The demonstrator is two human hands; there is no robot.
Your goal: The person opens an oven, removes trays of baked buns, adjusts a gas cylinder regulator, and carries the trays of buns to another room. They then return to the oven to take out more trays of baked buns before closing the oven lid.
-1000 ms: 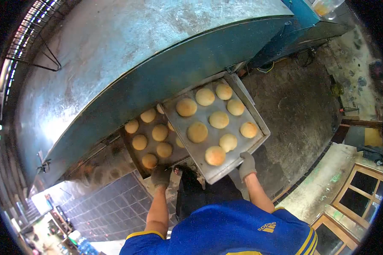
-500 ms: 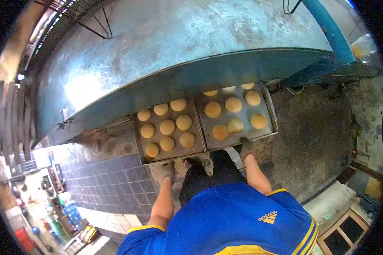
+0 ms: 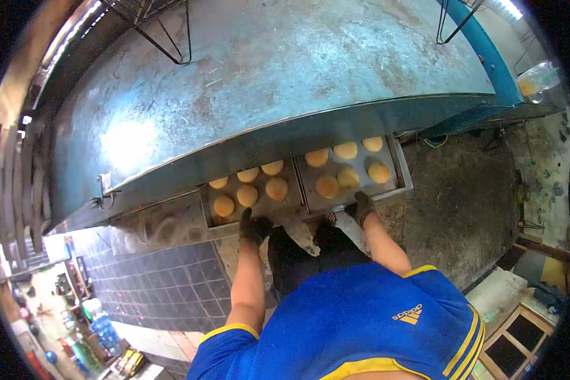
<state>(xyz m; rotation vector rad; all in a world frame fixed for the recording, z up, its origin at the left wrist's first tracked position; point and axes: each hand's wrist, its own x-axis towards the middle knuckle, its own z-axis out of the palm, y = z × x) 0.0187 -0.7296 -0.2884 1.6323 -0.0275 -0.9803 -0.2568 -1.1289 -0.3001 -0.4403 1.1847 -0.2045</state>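
Observation:
Two metal baking trays lie side by side, the left tray [image 3: 278, 212] and the right tray [image 3: 386, 190], both holding round golden buns [image 3: 247, 195]. Their far parts are hidden under the front of a blue metal oven [image 3: 285, 136]. My left hand [image 3: 254, 228], in a dark glove, grips the front edge of the left tray with the thumb on top. At the right tray's front edge, my right hand [image 3: 362, 209], also gloved, closes on the rim, thumb over it. The undersides of both grips are hidden.
Black wire legs of racks [image 3: 177, 60] stand on the oven top. A clear plastic bottle [image 3: 538, 82] lies at the far right. Dark floor tiles [image 3: 164, 278] are on the left, and a wooden frame [image 3: 519, 342] is at the lower right.
Both trays have slid farther under the oven front, so fewer buns show. My left hand's thumb and back now show above the tray edge. My right hand still holds its rim.

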